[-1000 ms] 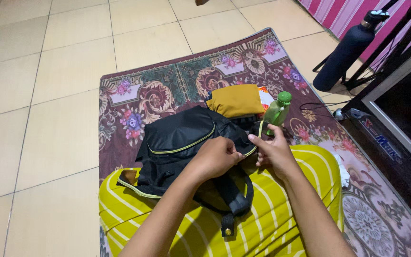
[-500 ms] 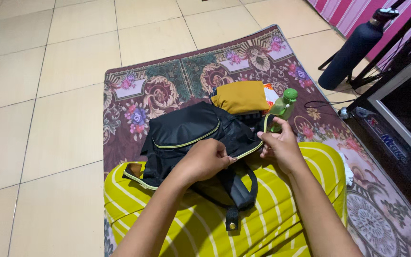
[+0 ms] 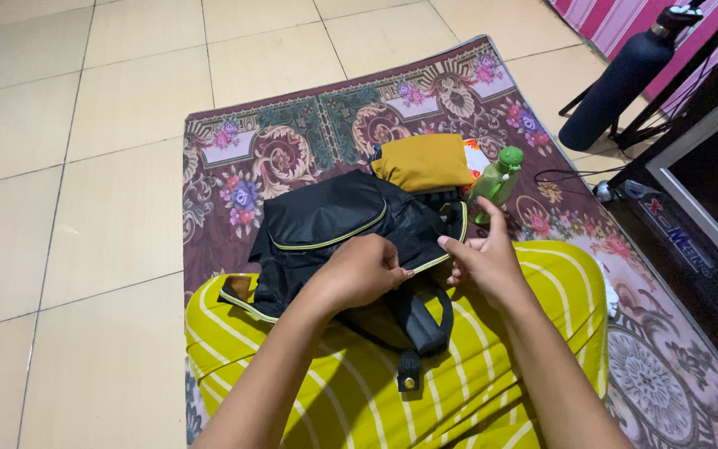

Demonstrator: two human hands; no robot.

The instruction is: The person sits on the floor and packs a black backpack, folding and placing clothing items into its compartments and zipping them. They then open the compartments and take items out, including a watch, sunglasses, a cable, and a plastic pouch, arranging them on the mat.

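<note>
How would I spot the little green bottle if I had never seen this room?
Find the patterned maroon rug on the tiled floor. On it a black backpack lies before the person, with a folded mustard cloth beyond it. Just right of that cloth stands the green bottle, small and pale green, unlike the tall dark flask off the rug.
</note>
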